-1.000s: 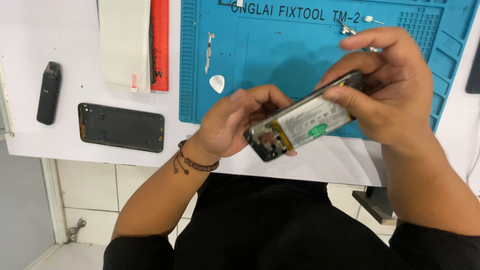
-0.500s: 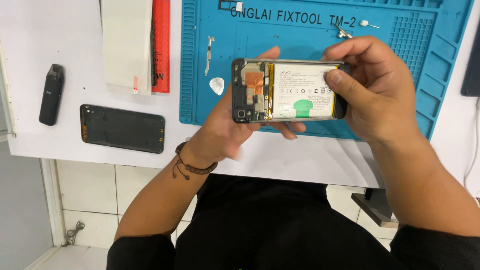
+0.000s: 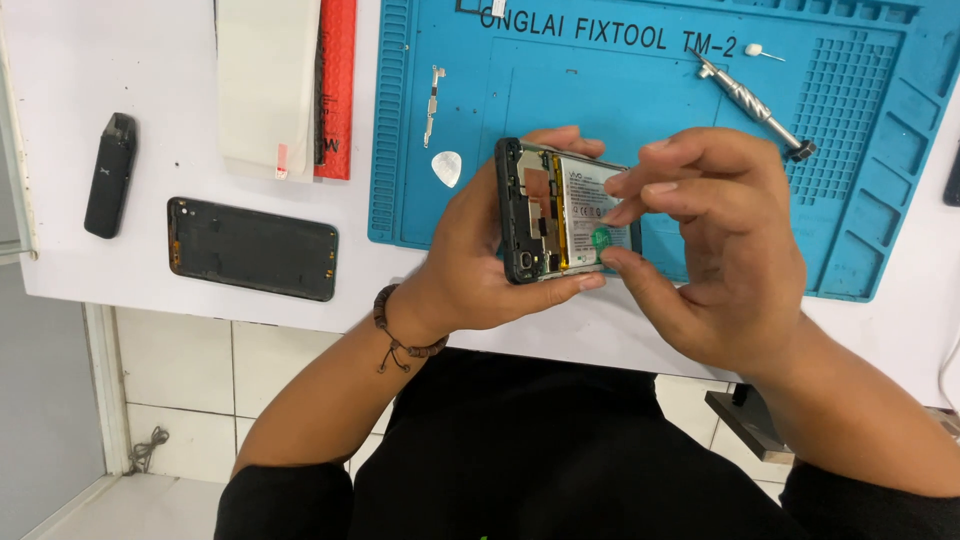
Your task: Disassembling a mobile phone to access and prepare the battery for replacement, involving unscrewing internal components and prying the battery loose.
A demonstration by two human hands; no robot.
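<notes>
Phone (image 3: pixel 560 215) tilted since, between both hands

matt rubbery blue mat (image 3: pixel 620 90)

Both hands (image 3: pixel 600 250) hold an opened phone (image 3: pixel 560 215) over the blue mat (image 3: pixel 620 90).

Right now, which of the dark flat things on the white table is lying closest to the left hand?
The black back cover, flat just left of the left hand. The small black device lies farther left, near the table's edge.
</notes>
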